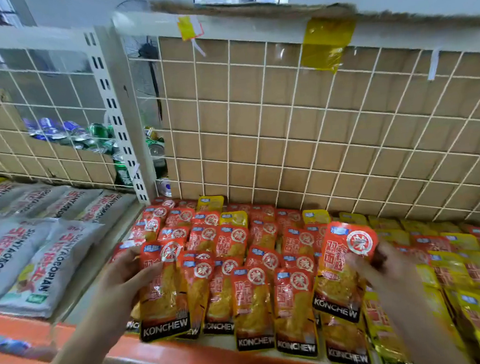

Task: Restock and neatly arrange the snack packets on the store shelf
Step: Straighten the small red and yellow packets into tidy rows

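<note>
My left grip [125, 278] clamps the left packet [161, 298]; my right grip [381, 265], blurred, pinches the right packet [342, 274].

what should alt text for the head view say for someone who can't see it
Two hands work over rows of orange Konchew packets on a store shelf: the left hand grips the left packet, the blurred right hand holds the right packet raised. Yellow packets lie right, grey bags left, a wire grid behind.
</note>
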{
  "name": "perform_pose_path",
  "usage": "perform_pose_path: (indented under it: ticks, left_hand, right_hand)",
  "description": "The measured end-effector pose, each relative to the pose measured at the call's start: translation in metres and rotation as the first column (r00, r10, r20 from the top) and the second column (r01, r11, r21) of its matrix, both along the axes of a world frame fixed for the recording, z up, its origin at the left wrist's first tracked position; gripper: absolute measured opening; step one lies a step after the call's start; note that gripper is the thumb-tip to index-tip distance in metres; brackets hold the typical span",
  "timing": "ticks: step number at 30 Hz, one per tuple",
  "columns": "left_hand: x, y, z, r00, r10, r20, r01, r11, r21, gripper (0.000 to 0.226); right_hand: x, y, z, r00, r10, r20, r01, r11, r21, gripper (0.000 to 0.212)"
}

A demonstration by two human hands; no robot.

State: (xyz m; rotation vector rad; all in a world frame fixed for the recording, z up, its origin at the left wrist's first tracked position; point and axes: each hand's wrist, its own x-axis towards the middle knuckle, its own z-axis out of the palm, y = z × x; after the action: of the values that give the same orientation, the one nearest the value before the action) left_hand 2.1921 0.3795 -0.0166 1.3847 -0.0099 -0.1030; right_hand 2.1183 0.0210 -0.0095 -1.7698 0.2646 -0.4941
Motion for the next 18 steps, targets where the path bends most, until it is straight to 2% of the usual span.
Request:
perform_pose_path:
  ticks: [1, 4, 5, 7, 9, 14, 18]
  left_hand:
    - [0.002, 0.005, -0.001, 1.0, 0.011, -0.013, -0.011, 1.0, 0.001, 0.078]
    - [0.003, 0.014, 0.001, 1.0, -0.001, -0.027, 0.0, 0.999, -0.032, 0.054]
    - [0.003, 0.015, 0.003, 1.0, -0.012, -0.023, 0.012, 1.0, -0.026, 0.056]
    - [0.002, 0.017, 0.005, 1.0, -0.001, -0.013, 0.001, 1.0, 0.01, 0.083]
    - [0.0, 0.019, 0.006, 0.999, 0.031, -0.026, -0.03, 0.999, 0.035, 0.095]
    - [-0.001, 0.027, 0.006, 0.997, 0.059, -0.048, -0.056, 0.997, 0.055, 0.096]
    - [0.003, 0.042, 0.004, 0.996, 0.083, -0.041, -0.081, 0.995, 0.059, 0.08]
  right_hand:
    - [0.001, 0.008, 0.002, 1.0, 0.002, 0.003, -0.002, 1.0, 0.003, 0.016]
    - [0.006, 0.026, 0.005, 1.0, 0.014, -0.004, -0.014, 1.0, -0.02, 0.017]
    - [0.007, 0.03, 0.005, 1.0, 0.024, -0.003, -0.024, 0.999, -0.026, 0.018]
    - [0.009, 0.037, 0.005, 0.999, 0.049, 0.0, -0.049, 0.999, -0.021, 0.019]
    - [0.011, 0.04, 0.004, 0.997, 0.071, -0.008, -0.071, 0.997, -0.026, 0.019]
    - [0.016, 0.046, -0.002, 0.997, 0.062, -0.045, -0.062, 0.998, 0.005, 0.018]
    - [0.02, 0.061, -0.009, 0.995, 0.07, -0.072, -0.07, 0.998, 0.006, 0.016]
